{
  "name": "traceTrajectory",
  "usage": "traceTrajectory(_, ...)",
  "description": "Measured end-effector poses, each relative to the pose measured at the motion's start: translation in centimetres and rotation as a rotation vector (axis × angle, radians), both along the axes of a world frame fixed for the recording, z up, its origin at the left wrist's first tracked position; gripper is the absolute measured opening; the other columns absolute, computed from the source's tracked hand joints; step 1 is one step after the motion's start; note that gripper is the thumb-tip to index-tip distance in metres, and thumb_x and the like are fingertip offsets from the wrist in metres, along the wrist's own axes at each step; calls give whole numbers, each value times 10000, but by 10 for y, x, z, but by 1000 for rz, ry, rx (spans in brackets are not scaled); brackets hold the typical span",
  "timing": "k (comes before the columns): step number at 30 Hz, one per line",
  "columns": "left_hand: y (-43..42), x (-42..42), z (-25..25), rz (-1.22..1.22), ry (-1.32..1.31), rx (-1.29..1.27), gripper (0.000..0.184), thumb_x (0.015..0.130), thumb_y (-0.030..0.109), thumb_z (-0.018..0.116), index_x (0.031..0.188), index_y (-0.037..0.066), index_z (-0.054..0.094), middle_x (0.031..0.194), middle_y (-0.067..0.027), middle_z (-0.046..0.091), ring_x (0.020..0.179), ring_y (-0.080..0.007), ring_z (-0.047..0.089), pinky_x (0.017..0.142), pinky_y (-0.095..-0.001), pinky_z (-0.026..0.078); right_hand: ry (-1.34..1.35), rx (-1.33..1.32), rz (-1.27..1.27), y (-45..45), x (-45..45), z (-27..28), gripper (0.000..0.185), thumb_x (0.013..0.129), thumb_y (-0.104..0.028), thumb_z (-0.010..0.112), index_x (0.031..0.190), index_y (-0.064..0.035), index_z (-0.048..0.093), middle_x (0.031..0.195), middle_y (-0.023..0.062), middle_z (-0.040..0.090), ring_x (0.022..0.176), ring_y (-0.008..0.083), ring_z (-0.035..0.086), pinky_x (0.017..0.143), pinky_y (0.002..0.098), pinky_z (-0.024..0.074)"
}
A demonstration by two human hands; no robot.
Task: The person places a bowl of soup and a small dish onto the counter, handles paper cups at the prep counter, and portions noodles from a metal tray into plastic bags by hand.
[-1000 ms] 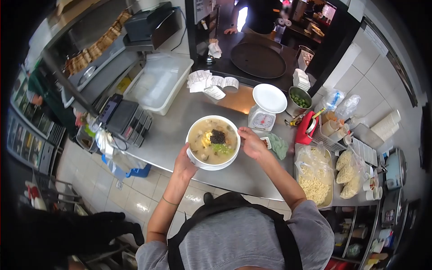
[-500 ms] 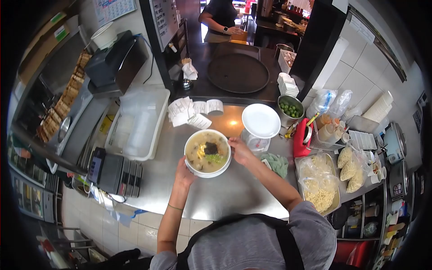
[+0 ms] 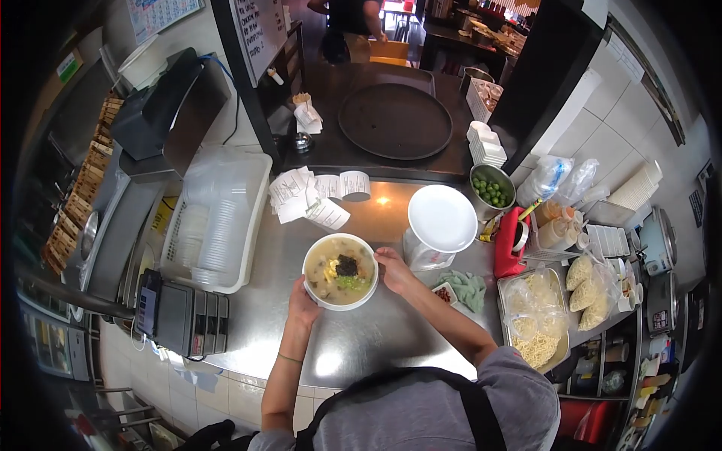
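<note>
Both hands are on the white bowl (image 3: pixel 342 307) of soup, the left hand (image 3: pixel 303 302) gripping its near-left side and the right hand (image 3: pixel 392 269) pinching the rim at the right! It sits level over the middle of the steel counter (image 3: pixel 338 352), though whether its base touches the metal I can't tell, dark flakes (image 3: pixel 347 265) and chopped greens (image 3: pixel 352 283) on top. Just right stands the scale (image 3: pixel 427 257), with paper slips (image 3: pixel 292 197) beyond the bowl.
</note>
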State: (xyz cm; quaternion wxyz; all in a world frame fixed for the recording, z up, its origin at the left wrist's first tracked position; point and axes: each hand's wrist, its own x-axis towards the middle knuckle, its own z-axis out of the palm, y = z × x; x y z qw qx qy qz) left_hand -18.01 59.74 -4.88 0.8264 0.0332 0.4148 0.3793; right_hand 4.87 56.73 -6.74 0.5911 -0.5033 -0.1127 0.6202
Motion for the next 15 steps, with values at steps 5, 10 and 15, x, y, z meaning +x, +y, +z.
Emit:
traceTrajectory(5,1,-12,-9,-117,77,43,481,898,411,415,1208,49,478,1195,-96,530,1122,-248,471,963,-400,347,-149,37,67,-4,2,-14,216,872,-140,555,1066,-94,472,1000,8,510,984,121,446,839,279,377)
traceTrajectory(10,-10,-31,-39,81,458,203,569,871,521,442,1233,82,452,1225,-71,462,1121,-185,398,950,-364,266,-484,149,320,-33,-2,94,214,881,-224,559,1041,-82,550,1101,27,555,1095,124,441,957,311,333)
traceTrajectory(15,-21,-61,-63,108,1056,763,391,937,334,405,1187,35,440,1184,-121,379,1151,-211,372,936,-388,329,-669,499,478,33,88,193,210,891,-210,536,905,-18,620,1103,72,598,904,130,566,868,308,422)
